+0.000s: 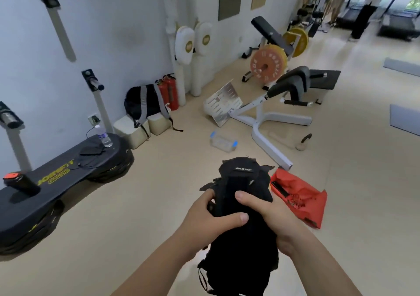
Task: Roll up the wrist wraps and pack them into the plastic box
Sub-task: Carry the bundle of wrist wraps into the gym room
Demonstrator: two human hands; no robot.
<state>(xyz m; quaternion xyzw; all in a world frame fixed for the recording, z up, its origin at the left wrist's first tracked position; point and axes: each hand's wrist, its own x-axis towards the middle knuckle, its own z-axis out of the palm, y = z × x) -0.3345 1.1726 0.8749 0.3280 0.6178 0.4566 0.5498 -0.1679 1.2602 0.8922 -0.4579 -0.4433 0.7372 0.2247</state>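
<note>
Indoor gym, coloured weight plates [268, 65] on an incline bench [270, 33] by the white wall, padded back-extension bench [291, 84] on the beige floor [159, 182], white strike pads [184, 45] standing upright, treadmill [400, 23] at the far end, grey floor mats [404, 118] at right.

1. The person's bare left hand [210, 215] and bare right hand [271, 216] show with nothing worn on them.
2. The bare left forearm [159, 266] is slim and smooth, uncovered down to the lower edge.
3. The bare right forearm [318, 264] is uncovered likewise.
4. The short, rounded thumbnails [244, 217] are trimmed close.
</note>
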